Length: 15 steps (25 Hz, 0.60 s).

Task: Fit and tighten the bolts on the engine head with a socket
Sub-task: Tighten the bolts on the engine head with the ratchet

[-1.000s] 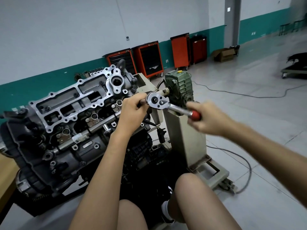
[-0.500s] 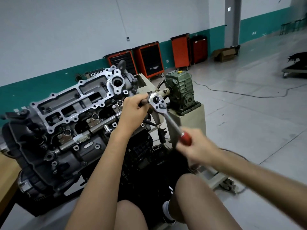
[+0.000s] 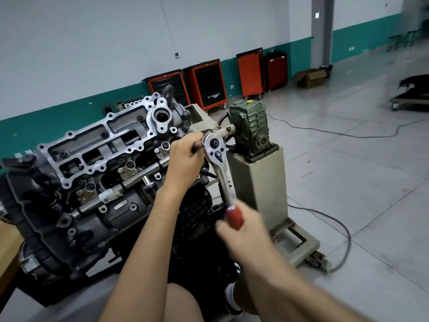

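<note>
Two hands work a ratchet wrench [image 3: 219, 166] at the right end of the engine head [image 3: 97, 163], which sits tilted on a stand. The left hand [image 3: 185, 156] is closed around the extension bar just behind the ratchet's chrome head. The right hand [image 3: 241, 231], blurred, is wrapped around the red grip, with the handle pointing down. A green gearbox [image 3: 251, 129] stands just beside the ratchet on a beige pedestal [image 3: 260, 189].
</note>
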Each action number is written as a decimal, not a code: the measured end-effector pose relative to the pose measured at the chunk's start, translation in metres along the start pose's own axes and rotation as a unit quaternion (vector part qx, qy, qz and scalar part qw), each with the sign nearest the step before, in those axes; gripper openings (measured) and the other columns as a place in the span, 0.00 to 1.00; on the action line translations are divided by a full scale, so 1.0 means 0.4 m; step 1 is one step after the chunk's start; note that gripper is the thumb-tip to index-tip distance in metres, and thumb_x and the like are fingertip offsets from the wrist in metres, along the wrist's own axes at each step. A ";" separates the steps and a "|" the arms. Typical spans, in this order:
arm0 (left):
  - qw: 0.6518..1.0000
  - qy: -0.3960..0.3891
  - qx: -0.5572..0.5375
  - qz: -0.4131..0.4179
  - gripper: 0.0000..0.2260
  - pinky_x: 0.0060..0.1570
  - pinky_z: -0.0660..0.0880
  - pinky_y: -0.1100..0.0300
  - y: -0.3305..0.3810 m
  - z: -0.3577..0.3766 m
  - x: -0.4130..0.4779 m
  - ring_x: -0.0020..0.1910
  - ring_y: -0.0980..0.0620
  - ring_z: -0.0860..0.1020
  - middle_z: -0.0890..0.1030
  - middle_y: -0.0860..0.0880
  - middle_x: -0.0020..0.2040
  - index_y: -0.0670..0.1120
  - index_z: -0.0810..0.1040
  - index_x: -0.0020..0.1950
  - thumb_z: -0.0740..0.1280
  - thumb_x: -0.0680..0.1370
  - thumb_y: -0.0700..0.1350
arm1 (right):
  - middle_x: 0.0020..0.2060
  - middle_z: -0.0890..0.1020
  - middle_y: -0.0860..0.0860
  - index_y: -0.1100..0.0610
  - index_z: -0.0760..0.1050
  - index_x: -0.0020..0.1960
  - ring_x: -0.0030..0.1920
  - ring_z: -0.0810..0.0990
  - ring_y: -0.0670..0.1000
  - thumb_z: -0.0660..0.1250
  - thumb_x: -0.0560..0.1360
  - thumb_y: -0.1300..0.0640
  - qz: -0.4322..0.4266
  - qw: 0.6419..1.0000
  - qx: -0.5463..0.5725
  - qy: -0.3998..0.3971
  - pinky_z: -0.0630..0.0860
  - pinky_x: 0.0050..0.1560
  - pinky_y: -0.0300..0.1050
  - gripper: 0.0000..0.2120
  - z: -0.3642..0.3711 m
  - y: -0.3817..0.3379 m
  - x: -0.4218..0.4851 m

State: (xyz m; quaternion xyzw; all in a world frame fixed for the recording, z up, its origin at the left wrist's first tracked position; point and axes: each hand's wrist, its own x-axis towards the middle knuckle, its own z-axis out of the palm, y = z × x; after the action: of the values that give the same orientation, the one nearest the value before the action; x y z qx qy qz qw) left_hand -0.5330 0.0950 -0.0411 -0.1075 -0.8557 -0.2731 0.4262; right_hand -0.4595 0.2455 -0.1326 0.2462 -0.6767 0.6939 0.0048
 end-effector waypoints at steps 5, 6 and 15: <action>0.999 -0.033 -0.016 -0.013 0.06 0.31 0.68 0.47 0.000 -0.014 0.004 0.30 0.48 0.65 0.73 0.34 0.30 0.30 0.72 0.34 0.64 0.71 0.27 | 0.22 0.64 0.47 0.51 0.63 0.32 0.23 0.64 0.50 0.63 0.65 0.61 0.058 0.990 0.129 0.026 0.63 0.23 0.41 0.10 0.146 -0.025 -0.029; 0.999 -0.035 -0.015 -0.007 0.07 0.31 0.68 0.48 -0.003 -0.015 0.005 0.29 0.46 0.66 0.73 0.34 0.30 0.31 0.73 0.34 0.64 0.72 0.28 | 0.22 0.64 0.46 0.51 0.63 0.31 0.23 0.63 0.47 0.64 0.67 0.64 0.042 0.996 0.073 0.007 0.63 0.23 0.40 0.13 0.087 -0.018 -0.018; 0.999 -0.026 -0.036 -0.026 0.09 0.29 0.60 0.61 0.020 -0.019 0.004 0.28 0.56 0.64 0.74 0.37 0.28 0.32 0.78 0.37 0.60 0.73 0.30 | 0.24 0.67 0.44 0.49 0.63 0.37 0.26 0.67 0.46 0.64 0.70 0.58 -0.220 0.865 -0.445 -0.069 0.60 0.28 0.38 0.10 -0.298 -0.117 0.251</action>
State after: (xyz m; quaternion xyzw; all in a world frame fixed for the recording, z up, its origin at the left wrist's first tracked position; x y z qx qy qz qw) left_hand -0.5257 0.0975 -0.0330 -0.1078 -0.8586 -0.3122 0.3920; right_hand -0.5717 0.3289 -0.0494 0.4079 -0.8405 0.2810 0.2194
